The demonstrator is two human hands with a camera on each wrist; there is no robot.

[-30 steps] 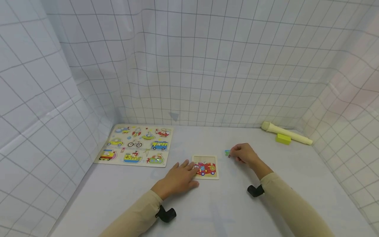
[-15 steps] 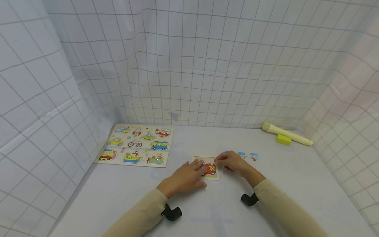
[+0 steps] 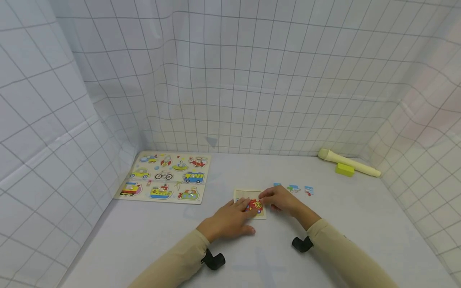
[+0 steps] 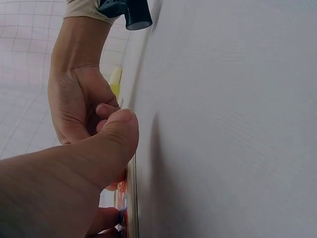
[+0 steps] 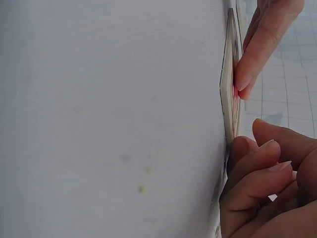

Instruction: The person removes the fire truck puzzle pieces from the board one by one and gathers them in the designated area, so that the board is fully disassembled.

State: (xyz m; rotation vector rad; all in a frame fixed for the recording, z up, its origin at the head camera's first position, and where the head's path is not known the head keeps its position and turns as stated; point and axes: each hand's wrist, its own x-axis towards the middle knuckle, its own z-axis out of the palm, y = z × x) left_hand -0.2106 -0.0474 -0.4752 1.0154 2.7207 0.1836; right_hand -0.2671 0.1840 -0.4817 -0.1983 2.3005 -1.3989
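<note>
A small wooden puzzle board (image 3: 247,193) with a red fire truck picture lies on the white table; its upper part is bare wood. My left hand (image 3: 230,220) rests flat over its left side, fingers spread across the picture and thumb on the table side. At the board's right edge is my right hand (image 3: 282,200), fingers curled, with fingertips right at the rim. In the right wrist view, curled fingers (image 5: 262,151) meet the board's corner; I cannot tell whether they hold a piece. Several loose blue puzzle pieces (image 3: 293,188) lie beyond the right hand, one partly hidden.
A larger vehicle puzzle board (image 3: 173,188) lies at the back left. Toward the back right are a pale yellow microphone-shaped stick (image 3: 361,167) and a yellow-green block (image 3: 344,169). Grid-patterned white curtains (image 3: 230,100) enclose the table on the back and sides.
My right hand has moved left from the loose pieces to the board's right edge, uncovering pieces behind it. My left hand has slid right, farther over the red truck picture.
</note>
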